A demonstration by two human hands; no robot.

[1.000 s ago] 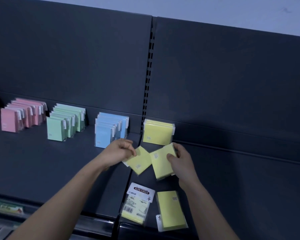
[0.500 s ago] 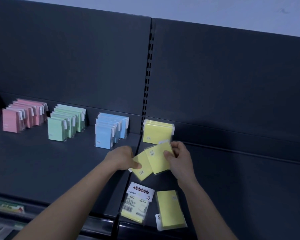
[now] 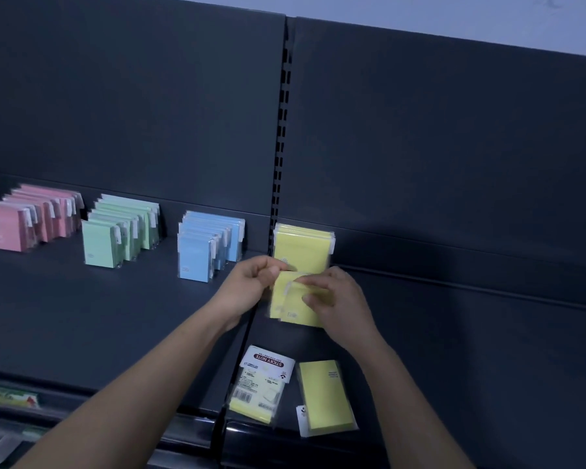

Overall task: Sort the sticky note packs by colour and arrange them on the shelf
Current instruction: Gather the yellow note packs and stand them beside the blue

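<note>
"STICKY NOTE" is printed, upside down to the camera, in white on a red band on the header card [image 3: 268,361] of one yellow pack [image 3: 256,387]. Smaller print and barcode digits cannot be read.

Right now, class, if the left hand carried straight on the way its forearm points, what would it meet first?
Probably the standing yellow row, just beyond the held yellow packs the left hand pinches; depth is unclear.

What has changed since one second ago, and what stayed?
The two yellow plastic-wrapped sticky note packs, held apart and tilted before, were brought together; the left hand and the right hand grip them as one stack. Unmoved: the pink row, green row, blue row, yellow row and two flat yellow packs in front.
</note>
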